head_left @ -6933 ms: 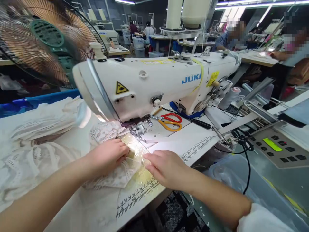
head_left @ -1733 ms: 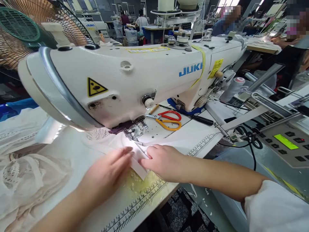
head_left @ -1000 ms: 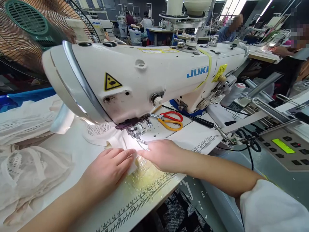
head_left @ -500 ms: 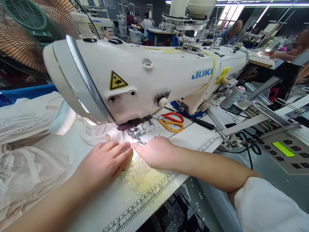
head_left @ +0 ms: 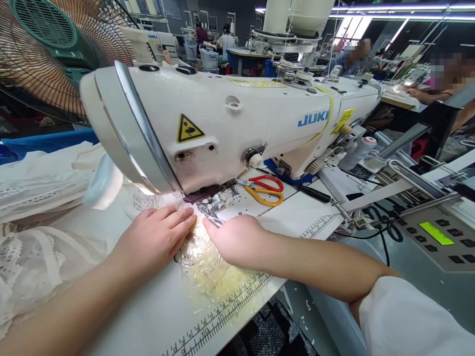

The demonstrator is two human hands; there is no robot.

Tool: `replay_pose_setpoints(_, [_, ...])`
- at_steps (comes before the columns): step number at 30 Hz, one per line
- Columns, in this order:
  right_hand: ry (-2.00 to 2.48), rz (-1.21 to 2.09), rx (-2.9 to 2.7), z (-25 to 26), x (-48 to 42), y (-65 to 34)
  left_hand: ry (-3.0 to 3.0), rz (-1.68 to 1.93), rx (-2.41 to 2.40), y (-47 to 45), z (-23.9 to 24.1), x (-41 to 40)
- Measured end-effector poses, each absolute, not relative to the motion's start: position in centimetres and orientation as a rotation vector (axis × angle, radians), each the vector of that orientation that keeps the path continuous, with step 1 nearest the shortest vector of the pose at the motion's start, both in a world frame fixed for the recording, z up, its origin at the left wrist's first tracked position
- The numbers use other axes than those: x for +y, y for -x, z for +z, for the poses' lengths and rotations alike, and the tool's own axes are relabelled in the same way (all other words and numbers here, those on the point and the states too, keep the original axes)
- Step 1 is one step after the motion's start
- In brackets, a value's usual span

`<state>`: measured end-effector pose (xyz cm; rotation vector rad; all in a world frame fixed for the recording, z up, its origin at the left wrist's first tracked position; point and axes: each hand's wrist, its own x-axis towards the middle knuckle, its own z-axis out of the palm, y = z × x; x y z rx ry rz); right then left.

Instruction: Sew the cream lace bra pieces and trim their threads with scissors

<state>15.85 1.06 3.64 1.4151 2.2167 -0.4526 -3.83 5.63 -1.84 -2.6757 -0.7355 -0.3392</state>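
Note:
My left hand (head_left: 159,230) lies over the edge of a white lace fabric (head_left: 143,202), its fingers stretched out side by side. The fingertips rest on the cloth just before the presser foot area (head_left: 213,203) of a white JUKI sewing machine (head_left: 215,128). My right hand (head_left: 237,240) is closed beside it, thumb side towards the needle area, and the curled fingers are hidden beneath. A slim silver metal piece (head_left: 215,219) touches or nears this hand; I cannot tell whether it is held. Below both hands lies a crinkled, yellowish clear film (head_left: 211,277) on the table.
Scissors with red and orange handles (head_left: 265,190) and a black-handled tool (head_left: 313,193) lie behind my right hand. More white lace garments (head_left: 33,267) are heaped at left. A control panel (head_left: 436,232) stands at right, a fan (head_left: 44,29) at upper left. Other people sit at machines behind.
My left hand has drawn back slightly to the left, leaving a wider gap between the hands. The right hand stays nearly in place. The view has shifted slightly.

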Motion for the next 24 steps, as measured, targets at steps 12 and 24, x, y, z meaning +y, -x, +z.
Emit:
replay_pose_setpoints(12, [-1.423, -0.073, 2.752, -1.4, -1.3, -18.6, 2.413, -0.358, -1.219, 4.4, -1.9, 4.1])
replay_pose_setpoints(24, [-1.36, 0.208, 3.28, -3.3, -1.3, -19.7, 2.199, 0.013, -2.566, 5.9, 2.4, 10.5])
